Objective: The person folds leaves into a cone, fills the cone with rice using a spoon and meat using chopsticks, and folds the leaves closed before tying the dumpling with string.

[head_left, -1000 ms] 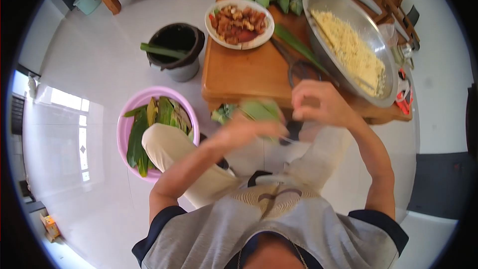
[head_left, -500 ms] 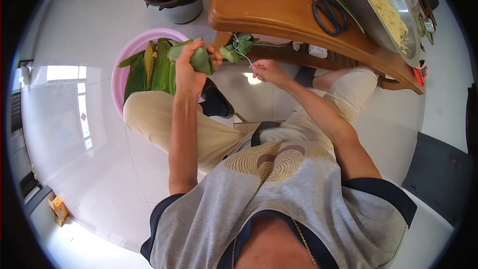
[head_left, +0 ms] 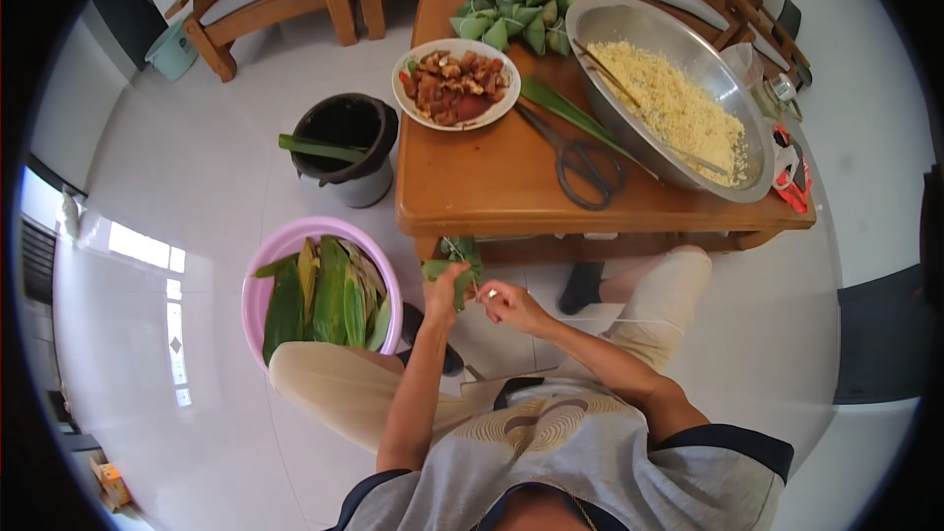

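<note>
My left hand [head_left: 444,293] is closed around a leaf-wrapped rice dumpling [head_left: 461,292], just below the table's front edge. Close beside it on the right, my right hand [head_left: 515,309] has its fingers pinched on white string. A length of the string [head_left: 629,321] runs across toward my right knee. Just beyond the left hand, more green wrapped dumplings [head_left: 462,250] hang at the table edge, partly hidden. To the left of my hands, a pink basin [head_left: 253,287] on the floor holds long green leaves [head_left: 332,290].
The wooden table [head_left: 462,182] bears a plate of meat pieces [head_left: 455,88], black scissors [head_left: 588,172], a long leaf [head_left: 570,113], piled dumplings [head_left: 521,10] and a steel bowl [head_left: 590,20] of yellowish rice [head_left: 678,103] with chopsticks. A lined bucket [head_left: 369,187] stands left of the table.
The view has tilted up, bringing the plate, dumpling pile and whole bowl into sight. My left hand with the dumpling has come nearer the hanging dumplings, and my hands are closer together.
</note>
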`<action>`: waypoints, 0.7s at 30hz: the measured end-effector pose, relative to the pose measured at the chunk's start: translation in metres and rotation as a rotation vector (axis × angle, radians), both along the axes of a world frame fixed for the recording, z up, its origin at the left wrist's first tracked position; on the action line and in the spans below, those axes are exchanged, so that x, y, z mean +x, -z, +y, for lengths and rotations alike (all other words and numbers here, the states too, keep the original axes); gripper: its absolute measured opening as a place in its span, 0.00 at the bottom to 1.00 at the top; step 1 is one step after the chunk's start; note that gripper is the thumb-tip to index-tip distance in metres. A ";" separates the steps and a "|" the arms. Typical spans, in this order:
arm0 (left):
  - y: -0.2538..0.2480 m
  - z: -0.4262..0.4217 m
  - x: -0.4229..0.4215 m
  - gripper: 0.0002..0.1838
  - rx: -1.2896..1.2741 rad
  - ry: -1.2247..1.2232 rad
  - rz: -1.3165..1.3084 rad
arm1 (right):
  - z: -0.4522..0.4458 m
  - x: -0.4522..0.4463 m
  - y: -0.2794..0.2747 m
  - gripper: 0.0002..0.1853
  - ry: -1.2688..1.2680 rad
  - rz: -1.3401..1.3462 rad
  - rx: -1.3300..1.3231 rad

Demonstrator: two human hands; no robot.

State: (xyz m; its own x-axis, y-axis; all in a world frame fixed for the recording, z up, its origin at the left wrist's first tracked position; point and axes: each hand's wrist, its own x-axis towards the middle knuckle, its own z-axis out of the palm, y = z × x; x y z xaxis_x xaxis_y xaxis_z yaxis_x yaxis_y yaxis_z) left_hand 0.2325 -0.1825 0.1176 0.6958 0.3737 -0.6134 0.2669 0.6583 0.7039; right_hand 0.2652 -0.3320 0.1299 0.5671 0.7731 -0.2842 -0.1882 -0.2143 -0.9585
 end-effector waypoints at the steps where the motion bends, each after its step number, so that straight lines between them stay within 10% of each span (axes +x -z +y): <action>1: -0.002 -0.004 0.001 0.12 -0.023 -0.013 0.014 | 0.001 0.000 -0.002 0.05 0.000 -0.010 0.006; 12: -0.001 -0.009 -0.002 0.11 0.069 -0.021 0.049 | -0.010 -0.004 0.003 0.06 -0.126 -0.562 -0.167; 21: 0.043 0.005 0.007 0.16 -0.418 -0.077 -0.019 | -0.011 -0.020 0.018 0.06 -0.284 -0.876 -0.399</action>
State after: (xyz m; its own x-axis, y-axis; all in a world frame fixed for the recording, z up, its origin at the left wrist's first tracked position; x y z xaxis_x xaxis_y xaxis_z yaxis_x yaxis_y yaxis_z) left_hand 0.2392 -0.1779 0.0743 0.6882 0.1469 -0.7105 0.1955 0.9055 0.3766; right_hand 0.2455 -0.3429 0.1123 0.5099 0.8514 -0.1229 0.6575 -0.4779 -0.5825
